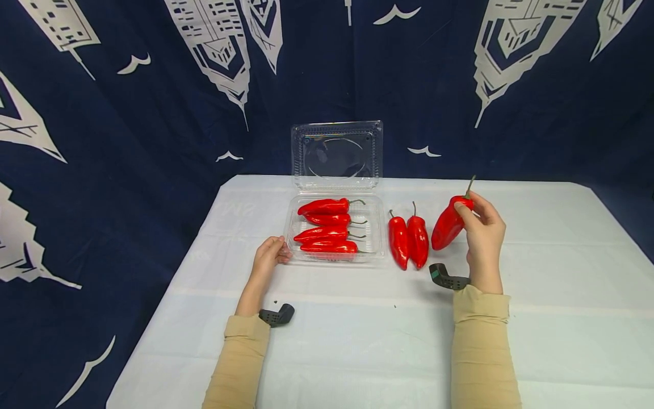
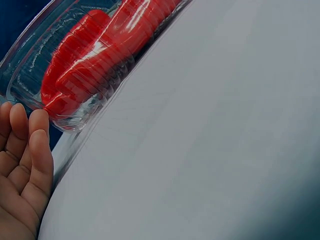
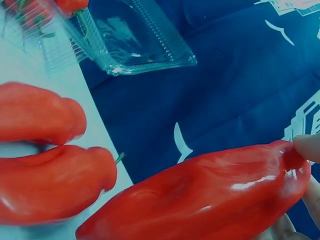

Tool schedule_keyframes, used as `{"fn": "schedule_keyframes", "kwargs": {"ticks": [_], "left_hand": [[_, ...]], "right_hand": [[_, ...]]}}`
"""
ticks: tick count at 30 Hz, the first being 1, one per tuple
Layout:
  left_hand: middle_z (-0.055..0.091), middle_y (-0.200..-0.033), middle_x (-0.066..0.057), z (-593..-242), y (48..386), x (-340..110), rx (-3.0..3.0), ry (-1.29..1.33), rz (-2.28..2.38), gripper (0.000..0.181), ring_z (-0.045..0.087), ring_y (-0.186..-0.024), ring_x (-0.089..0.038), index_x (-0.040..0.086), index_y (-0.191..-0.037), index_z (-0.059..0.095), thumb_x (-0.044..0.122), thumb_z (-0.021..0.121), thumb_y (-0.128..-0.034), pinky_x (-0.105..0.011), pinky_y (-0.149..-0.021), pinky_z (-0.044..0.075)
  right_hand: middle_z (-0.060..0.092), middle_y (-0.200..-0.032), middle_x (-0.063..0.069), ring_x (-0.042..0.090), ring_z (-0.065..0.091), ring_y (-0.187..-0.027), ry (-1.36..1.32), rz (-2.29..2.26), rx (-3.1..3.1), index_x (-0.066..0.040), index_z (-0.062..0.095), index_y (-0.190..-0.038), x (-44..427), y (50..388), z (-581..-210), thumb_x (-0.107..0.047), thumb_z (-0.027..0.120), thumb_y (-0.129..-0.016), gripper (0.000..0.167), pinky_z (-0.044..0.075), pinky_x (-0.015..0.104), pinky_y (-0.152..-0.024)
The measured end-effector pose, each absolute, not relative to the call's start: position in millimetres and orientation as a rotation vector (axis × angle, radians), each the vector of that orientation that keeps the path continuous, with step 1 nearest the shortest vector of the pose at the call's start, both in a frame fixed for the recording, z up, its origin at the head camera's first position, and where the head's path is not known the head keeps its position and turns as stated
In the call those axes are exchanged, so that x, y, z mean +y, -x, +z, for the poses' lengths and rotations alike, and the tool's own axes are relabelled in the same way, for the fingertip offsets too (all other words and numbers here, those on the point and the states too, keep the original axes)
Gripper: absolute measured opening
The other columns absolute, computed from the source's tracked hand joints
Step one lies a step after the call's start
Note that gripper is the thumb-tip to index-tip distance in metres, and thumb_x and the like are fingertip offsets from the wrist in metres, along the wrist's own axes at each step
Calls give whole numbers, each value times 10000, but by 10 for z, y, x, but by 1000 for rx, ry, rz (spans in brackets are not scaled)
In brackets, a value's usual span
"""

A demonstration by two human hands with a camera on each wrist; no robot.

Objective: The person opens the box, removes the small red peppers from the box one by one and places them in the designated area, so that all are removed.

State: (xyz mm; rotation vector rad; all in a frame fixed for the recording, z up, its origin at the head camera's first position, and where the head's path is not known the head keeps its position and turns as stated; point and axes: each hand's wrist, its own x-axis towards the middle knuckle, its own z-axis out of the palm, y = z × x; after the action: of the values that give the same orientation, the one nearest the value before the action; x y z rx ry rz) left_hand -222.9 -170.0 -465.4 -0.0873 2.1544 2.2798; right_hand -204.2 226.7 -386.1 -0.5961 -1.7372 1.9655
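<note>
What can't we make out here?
- Head: dark specks on table, too small to identify.
- Left wrist: left hand, partly cut off by left and bottom edges.
- Right wrist: tips of loose peppers, cut off by left edge.
- Right wrist: held pepper, partly cut off by bottom edge.

No legible text (in any view).

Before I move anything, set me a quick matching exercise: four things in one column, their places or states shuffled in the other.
Things
1. Tray
2. Lid
3. Left hand
4. Right hand

Places or states
A. At the tray's left side
B. Pinching a red pepper near its stem
C. With four peppers lying inside
D. Standing raised at the tray's far edge

Pairs: 1-C, 2-D, 3-A, 4-B
</note>
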Motion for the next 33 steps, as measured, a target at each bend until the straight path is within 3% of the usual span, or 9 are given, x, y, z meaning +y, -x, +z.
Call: {"fn": "schedule_keyframes", "kwargs": {"ticks": [8,15,17,24,33], "left_hand": [[530,-732,-31,-4682,2227,-1687,2187,75,2298,206,583,-656,-87,-8,-845,499,137,456,-986,-200,-609,484],[536,-731,-28,-4683,2224,-1693,2192,82,2289,216,587,-659,-87,-15,-861,499,154,458,-989,-200,-616,484],[537,-729,-27,-4687,2225,-1694,2193,83,2290,215,587,-659,-87,-14,-857,499,152,459,-988,-199,-617,485],[537,-725,-27,-4689,2224,-1692,2199,95,2288,211,586,-657,-88,-7,-845,498,146,463,-987,-202,-617,487],[535,-753,-50,-4632,2206,-1701,2187,91,2252,214,581,-682,-102,-48,-885,496,126,440,-998,-218,-633,490]], "right_hand": [[502,-1328,37,145,426,-1167,638,1957,-1827,-233,601,-1264,2308,2076,-3974,-227,685,-861,411,333,371,-1057],[534,-1294,-34,124,459,-1140,571,1865,-1950,-358,601,-1235,2633,2418,-4608,-466,737,-769,497,383,360,-1018],[523,-1314,-20,130,458,-1143,593,1865,-1960,-353,589,-1253,2590,2387,-4561,-454,731,-780,504,379,363,-1022],[478,-1377,86,165,471,-1158,644,1915,-1956,-199,503,-1357,2323,2170,-4160,-162,648,-879,501,379,305,-1018],[461,-1394,89,220,475,-1179,657,1869,-2022,-202,452,-1388,2325,2214,-4259,-233,628,-894,526,407,327,-995]]}}
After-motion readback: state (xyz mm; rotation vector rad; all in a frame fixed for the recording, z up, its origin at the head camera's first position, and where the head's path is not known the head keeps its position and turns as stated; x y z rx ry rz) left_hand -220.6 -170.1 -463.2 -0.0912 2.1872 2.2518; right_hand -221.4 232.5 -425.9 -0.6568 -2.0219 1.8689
